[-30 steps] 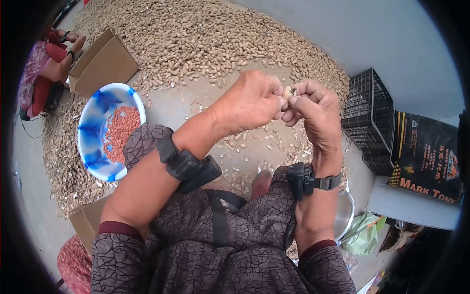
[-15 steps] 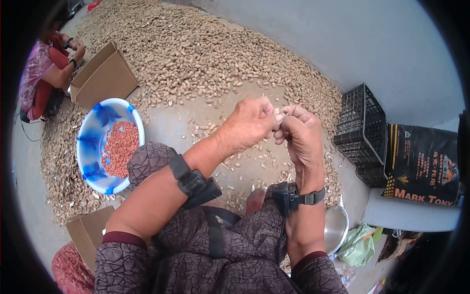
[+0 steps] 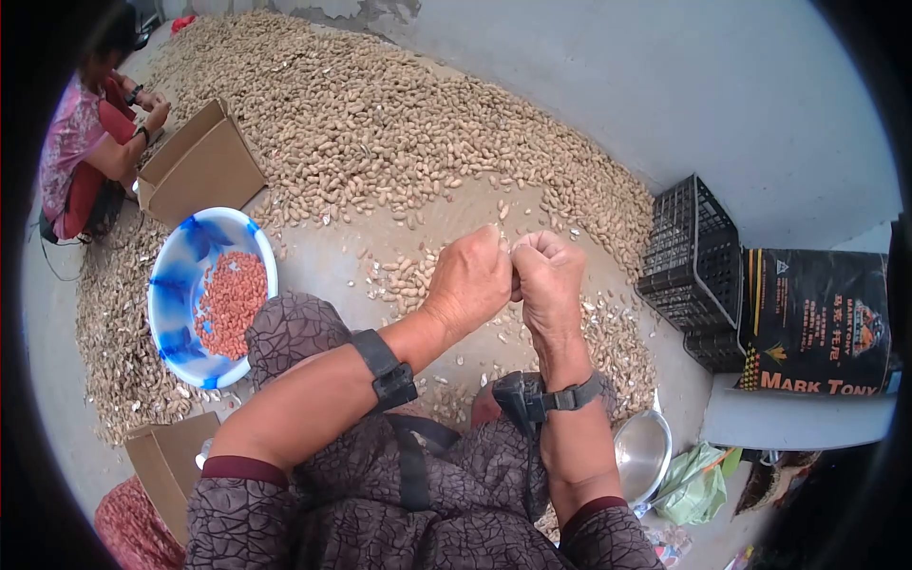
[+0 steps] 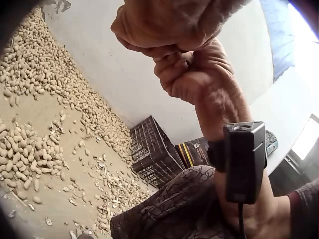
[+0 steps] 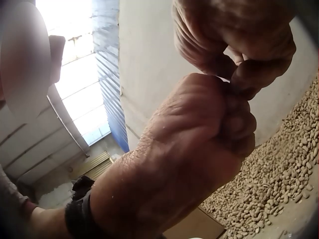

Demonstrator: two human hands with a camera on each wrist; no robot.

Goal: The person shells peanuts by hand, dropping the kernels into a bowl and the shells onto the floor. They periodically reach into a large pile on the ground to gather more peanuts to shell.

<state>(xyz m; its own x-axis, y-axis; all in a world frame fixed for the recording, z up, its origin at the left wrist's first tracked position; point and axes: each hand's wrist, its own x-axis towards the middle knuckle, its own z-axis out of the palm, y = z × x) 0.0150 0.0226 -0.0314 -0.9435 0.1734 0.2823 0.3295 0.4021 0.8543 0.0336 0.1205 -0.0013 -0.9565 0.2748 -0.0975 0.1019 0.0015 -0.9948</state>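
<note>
In the head view my left hand (image 3: 472,275) and right hand (image 3: 551,280) meet in front of my knees, fingers curled and thumbs close together. A peanut (image 3: 506,241) is pinched between their fingertips, mostly hidden by the fingers. The left wrist view has my left hand (image 4: 164,25) at the top, against the curled fingers of my right hand. From the right wrist, the left fist (image 5: 194,114) lies just under the right hand (image 5: 234,35). Below them, a small pile of unshelled peanuts (image 3: 408,277) and broken shells lie on the floor.
A blue-and-white basin (image 3: 166,304) with shelled red peanuts (image 3: 231,304) stands at left. A large peanut heap (image 3: 380,114) spreads behind. Also around are a cardboard box (image 3: 214,166), black crates (image 3: 693,266), a black printed sack (image 3: 817,323), a metal bowl (image 3: 641,456) and another person (image 3: 81,161) squatting.
Both hands have come down and to the left in the head view and turned inward. The peanut, plainly visible between the fingertips a second ago, is now mostly covered. The view has tilted upward.
</note>
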